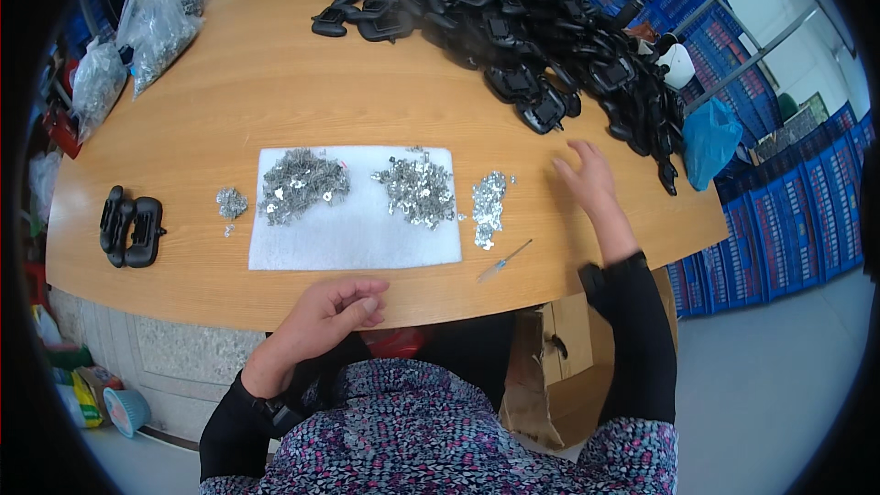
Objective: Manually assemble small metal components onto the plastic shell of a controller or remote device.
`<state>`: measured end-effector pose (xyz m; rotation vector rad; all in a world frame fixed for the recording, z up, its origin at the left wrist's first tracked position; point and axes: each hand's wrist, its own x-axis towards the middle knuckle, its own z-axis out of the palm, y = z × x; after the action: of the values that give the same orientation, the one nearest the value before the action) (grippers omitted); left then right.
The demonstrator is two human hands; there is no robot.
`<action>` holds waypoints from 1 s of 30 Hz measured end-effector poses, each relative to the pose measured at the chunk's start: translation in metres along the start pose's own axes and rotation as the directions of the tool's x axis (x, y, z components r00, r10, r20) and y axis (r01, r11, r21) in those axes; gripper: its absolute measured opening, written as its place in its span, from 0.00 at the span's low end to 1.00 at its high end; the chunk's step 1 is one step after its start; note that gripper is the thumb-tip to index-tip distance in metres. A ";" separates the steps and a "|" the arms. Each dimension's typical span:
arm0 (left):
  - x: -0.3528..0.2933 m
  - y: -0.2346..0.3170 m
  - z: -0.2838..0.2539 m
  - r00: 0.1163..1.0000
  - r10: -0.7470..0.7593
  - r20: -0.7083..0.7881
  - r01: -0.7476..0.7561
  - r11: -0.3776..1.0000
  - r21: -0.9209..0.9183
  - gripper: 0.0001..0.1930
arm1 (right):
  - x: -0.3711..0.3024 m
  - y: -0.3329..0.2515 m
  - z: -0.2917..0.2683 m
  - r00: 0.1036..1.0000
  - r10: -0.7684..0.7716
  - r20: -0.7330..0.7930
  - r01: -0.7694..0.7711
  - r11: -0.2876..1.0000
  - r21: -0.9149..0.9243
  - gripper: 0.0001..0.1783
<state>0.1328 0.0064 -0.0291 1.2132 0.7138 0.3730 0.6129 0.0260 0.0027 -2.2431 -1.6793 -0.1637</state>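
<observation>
My right hand [589, 185] is reaching over the table with thumb and fingers apart, and nothing is in it. It is nearest to the edge of a large heap of black plastic game-controller-like housings [543, 108]. My left hand [335, 313] rests at the table's front edge, loosely bent, thumb apart from the fingers, with no object visible in it. Just beyond it lies a white foam sheet [357, 247] bearing two piles of small metal parts, a left pile [302, 185] and a right pile [418, 191]. A thin screwdriver [504, 260] lies to the sheet's right.
Flat shiny metal pieces [489, 206] lie right of the sheet, a smaller cluster [231, 203] left. Two black housings [133, 227] stand at far left. Clear bags of parts [158, 23] line the far-left edge. A blue bag [710, 142] and a cardboard box [532, 376] are at right.
</observation>
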 end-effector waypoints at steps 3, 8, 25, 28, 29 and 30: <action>0.002 -0.001 -0.003 1.000 0.004 0.020 -0.003 0.998 -0.061 0.18 | 0.061 0.001 0.042 0.996 -0.060 -0.069 0.039 0.961 -0.273 0.38; 0.003 -0.003 -0.008 1.000 -0.016 0.009 0.017 0.993 -0.114 0.17 | 0.094 -0.036 0.045 0.957 0.228 0.182 -0.151 0.921 -0.360 0.41; 0.037 0.043 0.018 0.983 0.174 -0.055 -0.182 0.947 -0.266 0.26 | -0.095 -0.170 -0.039 0.812 -0.258 0.524 -0.571 -0.163 0.805 0.29; 0.045 0.031 0.015 0.978 0.171 -0.120 -0.208 0.861 -0.464 0.23 | -0.120 -0.202 -0.026 0.765 -0.311 0.564 -0.616 -0.099 0.781 0.30; 0.040 0.028 0.007 0.977 0.157 -0.143 -0.207 0.859 -0.467 0.23 | -0.124 -0.207 -0.022 0.771 -0.300 0.562 -0.591 -0.008 0.807 0.31; 0.034 0.026 -0.001 0.972 0.179 -0.151 -0.225 0.892 -0.392 0.20 | -0.124 -0.207 -0.020 0.757 -0.315 0.572 -0.605 -0.009 0.796 0.31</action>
<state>0.1596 0.0361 -0.0149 0.8734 0.5682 0.7320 0.3813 -0.0422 0.0259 -1.1315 -0.9092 1.6074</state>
